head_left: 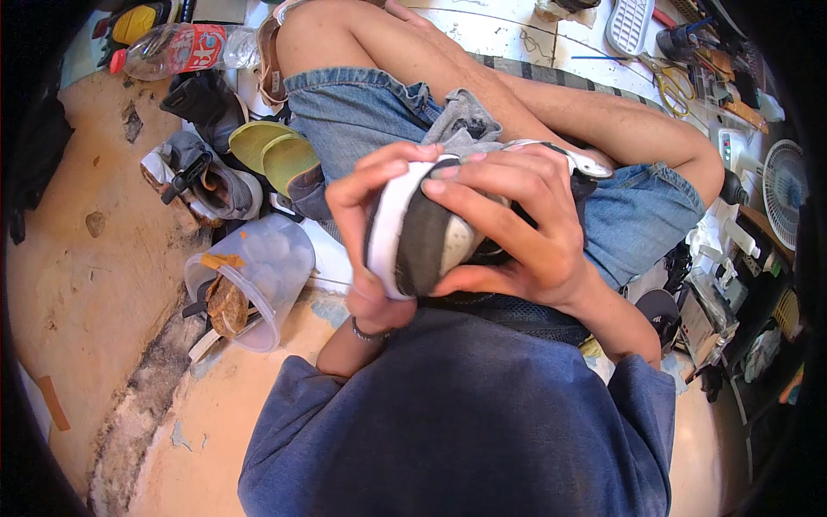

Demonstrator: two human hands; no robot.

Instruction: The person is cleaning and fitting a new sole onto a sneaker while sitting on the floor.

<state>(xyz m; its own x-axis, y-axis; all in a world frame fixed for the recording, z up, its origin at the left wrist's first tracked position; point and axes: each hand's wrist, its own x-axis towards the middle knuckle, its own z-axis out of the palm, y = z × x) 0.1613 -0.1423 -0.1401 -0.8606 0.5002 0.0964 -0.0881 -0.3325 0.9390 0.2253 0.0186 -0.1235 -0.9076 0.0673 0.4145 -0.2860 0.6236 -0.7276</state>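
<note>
A black-and-white shoe (420, 246) with a thick white sole edge is held up in front of my chest, above my lap. My left hand (351, 202) wraps the white sole side, with fingers over the top and the heel of the hand low down. From the other side, my right hand (538, 228) grips the upper, its fingertips pressed along the dark band next to the white edge and its thumb underneath. The palms hide much of the shoe. Behind my hands, a grey cloth (465, 121) lies on my denim shorts.
On the left stand a translucent plastic bucket (293, 276) with items inside, grey shoes (228, 189), yellow-green insoles (267, 153) and a plastic bottle (189, 50) lying down. Scissors (672, 90), a white brush-like piece (630, 26) and a fan (784, 194) are at the right.
</note>
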